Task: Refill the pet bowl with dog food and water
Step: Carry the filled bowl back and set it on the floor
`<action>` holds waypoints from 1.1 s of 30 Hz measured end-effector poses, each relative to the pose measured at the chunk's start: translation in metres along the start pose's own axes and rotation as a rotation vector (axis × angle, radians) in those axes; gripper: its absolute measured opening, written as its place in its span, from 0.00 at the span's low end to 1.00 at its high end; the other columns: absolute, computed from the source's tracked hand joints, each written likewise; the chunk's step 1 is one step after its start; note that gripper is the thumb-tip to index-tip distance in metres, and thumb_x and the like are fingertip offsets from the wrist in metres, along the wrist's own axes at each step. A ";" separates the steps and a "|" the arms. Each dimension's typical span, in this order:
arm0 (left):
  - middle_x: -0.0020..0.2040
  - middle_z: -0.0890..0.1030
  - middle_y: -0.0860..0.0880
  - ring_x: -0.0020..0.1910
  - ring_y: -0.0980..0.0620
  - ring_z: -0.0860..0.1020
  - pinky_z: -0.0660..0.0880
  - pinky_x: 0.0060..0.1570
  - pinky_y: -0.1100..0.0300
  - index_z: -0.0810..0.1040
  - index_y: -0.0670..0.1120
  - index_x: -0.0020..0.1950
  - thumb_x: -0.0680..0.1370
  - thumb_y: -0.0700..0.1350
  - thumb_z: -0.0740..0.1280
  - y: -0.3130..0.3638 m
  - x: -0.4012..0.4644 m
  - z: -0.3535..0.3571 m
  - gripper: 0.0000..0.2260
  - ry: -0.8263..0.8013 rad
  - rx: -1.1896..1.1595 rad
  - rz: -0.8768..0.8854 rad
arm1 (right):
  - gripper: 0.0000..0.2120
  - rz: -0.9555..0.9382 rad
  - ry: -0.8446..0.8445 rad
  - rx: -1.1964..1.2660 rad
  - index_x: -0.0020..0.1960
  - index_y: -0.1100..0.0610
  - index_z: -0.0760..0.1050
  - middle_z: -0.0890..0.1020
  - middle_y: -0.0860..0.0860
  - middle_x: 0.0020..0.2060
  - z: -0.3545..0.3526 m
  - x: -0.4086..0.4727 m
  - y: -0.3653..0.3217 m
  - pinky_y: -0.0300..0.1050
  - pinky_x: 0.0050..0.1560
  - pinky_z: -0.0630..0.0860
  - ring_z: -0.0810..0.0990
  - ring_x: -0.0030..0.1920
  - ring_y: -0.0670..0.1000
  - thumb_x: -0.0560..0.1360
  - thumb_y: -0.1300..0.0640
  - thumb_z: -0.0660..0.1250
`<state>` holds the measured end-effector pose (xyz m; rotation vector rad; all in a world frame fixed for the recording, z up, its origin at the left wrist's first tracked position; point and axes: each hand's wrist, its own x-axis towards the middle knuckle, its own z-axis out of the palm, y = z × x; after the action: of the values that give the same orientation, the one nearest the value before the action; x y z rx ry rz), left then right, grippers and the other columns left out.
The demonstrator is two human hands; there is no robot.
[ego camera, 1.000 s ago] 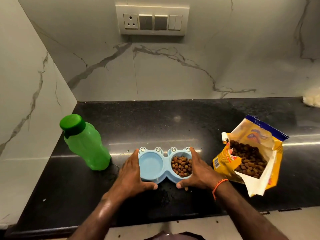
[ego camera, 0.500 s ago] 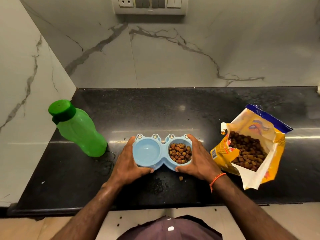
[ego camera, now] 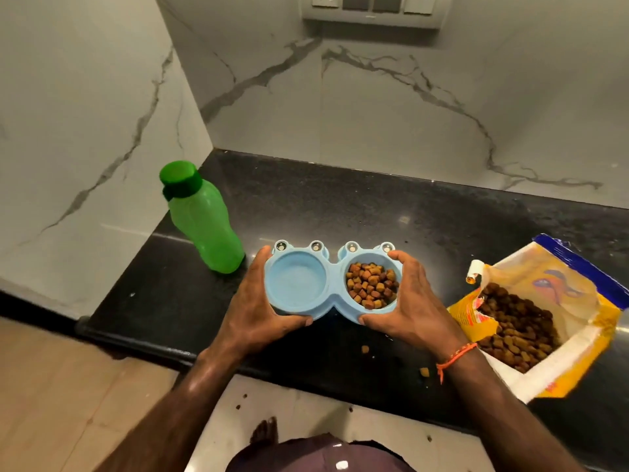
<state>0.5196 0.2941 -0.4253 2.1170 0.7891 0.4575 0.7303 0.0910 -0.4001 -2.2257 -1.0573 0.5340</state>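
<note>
A light blue double pet bowl (ego camera: 332, 303) is gripped at both ends over the black counter (ego camera: 340, 206). My left hand (ego camera: 253, 310) holds its left end and my right hand (ego camera: 413, 310) holds its right end. The left cup holds water; the right cup is full of brown kibble (ego camera: 371, 284). A capped green bottle (ego camera: 200, 218) stands just left of the bowl. An open yellow dog food bag (ego camera: 541, 318) lies on its side to the right, kibble showing in its mouth.
Two stray kibble pieces (ego camera: 365, 349) lie on the counter near its front edge, and more crumbs dot the floor below. Marble walls close in the left and back. A switch panel (ego camera: 372, 10) sits high on the back wall.
The bowl, held in both hands, has come up off the counter and toward me. My view has tilted down and swung, so the floor and my foot show.
</note>
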 end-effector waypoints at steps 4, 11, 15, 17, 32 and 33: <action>0.76 0.68 0.57 0.74 0.62 0.67 0.63 0.72 0.65 0.54 0.50 0.82 0.55 0.67 0.80 0.011 -0.029 -0.012 0.63 0.084 0.005 -0.060 | 0.56 -0.092 -0.044 0.004 0.78 0.45 0.51 0.62 0.50 0.72 -0.001 -0.002 -0.012 0.40 0.65 0.68 0.67 0.69 0.47 0.62 0.46 0.84; 0.75 0.67 0.59 0.71 0.65 0.65 0.60 0.69 0.72 0.50 0.51 0.83 0.57 0.57 0.87 0.027 -0.093 -0.029 0.65 0.261 0.076 -0.182 | 0.55 -0.279 -0.158 0.017 0.76 0.43 0.51 0.63 0.48 0.70 -0.003 -0.009 -0.037 0.46 0.67 0.74 0.70 0.68 0.48 0.62 0.44 0.84; 0.78 0.66 0.55 0.75 0.59 0.65 0.64 0.71 0.61 0.48 0.54 0.83 0.57 0.59 0.86 0.034 -0.132 -0.040 0.65 0.339 0.085 -0.247 | 0.54 -0.358 -0.224 0.015 0.74 0.41 0.51 0.64 0.48 0.69 0.004 -0.020 -0.060 0.51 0.67 0.76 0.72 0.67 0.50 0.61 0.44 0.84; 0.78 0.66 0.55 0.75 0.59 0.65 0.65 0.72 0.59 0.47 0.56 0.83 0.57 0.61 0.86 0.034 -0.153 -0.049 0.66 0.373 0.099 -0.274 | 0.54 -0.407 -0.242 0.006 0.74 0.41 0.52 0.65 0.48 0.69 0.012 -0.028 -0.071 0.53 0.66 0.78 0.73 0.66 0.50 0.60 0.42 0.84; 0.73 0.70 0.60 0.70 0.56 0.72 0.77 0.67 0.46 0.52 0.58 0.81 0.56 0.64 0.85 0.023 -0.355 -0.130 0.62 0.583 0.150 -0.443 | 0.52 -0.634 -0.437 0.052 0.68 0.35 0.52 0.67 0.43 0.65 0.115 -0.134 -0.178 0.38 0.60 0.71 0.73 0.61 0.45 0.57 0.41 0.85; 0.73 0.70 0.60 0.70 0.56 0.72 0.77 0.66 0.46 0.53 0.58 0.80 0.56 0.64 0.85 0.021 -0.370 -0.136 0.61 0.597 0.154 -0.455 | 0.52 -0.643 -0.458 0.055 0.68 0.35 0.52 0.68 0.42 0.63 0.124 -0.141 -0.186 0.35 0.58 0.71 0.73 0.60 0.42 0.57 0.41 0.84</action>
<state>0.1784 0.1121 -0.3449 1.8566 1.6457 0.8092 0.4718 0.1149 -0.3527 -1.6036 -1.8639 0.7743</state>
